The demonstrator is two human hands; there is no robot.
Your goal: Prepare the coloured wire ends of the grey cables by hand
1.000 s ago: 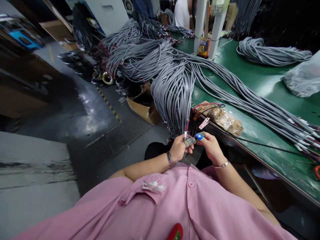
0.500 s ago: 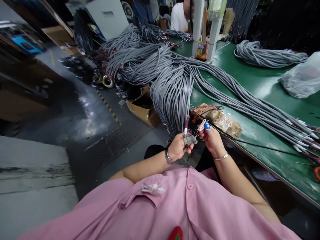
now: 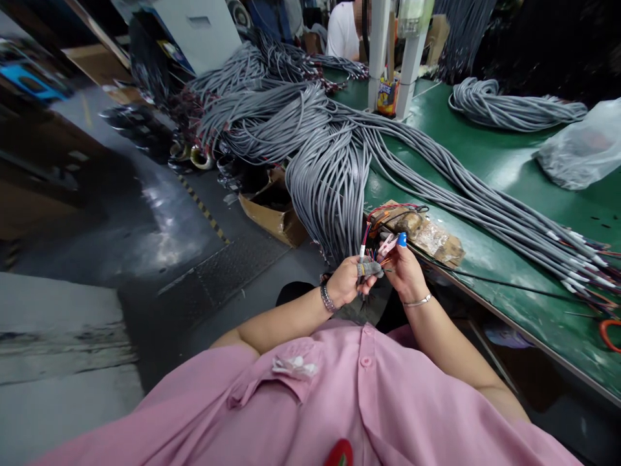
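The shirt [image 3: 320, 404] is pink and buttoned — the bracelet [image 3: 326, 298] linked, the bangle [image 3: 418, 301] slim.

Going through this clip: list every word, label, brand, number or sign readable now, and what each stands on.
None reads clearly.
Packet by the posts: bold lettering, too small and blurred to read.
White sleeve at the left hand: any print too small.
White sleeves on the cables at right: likewise.
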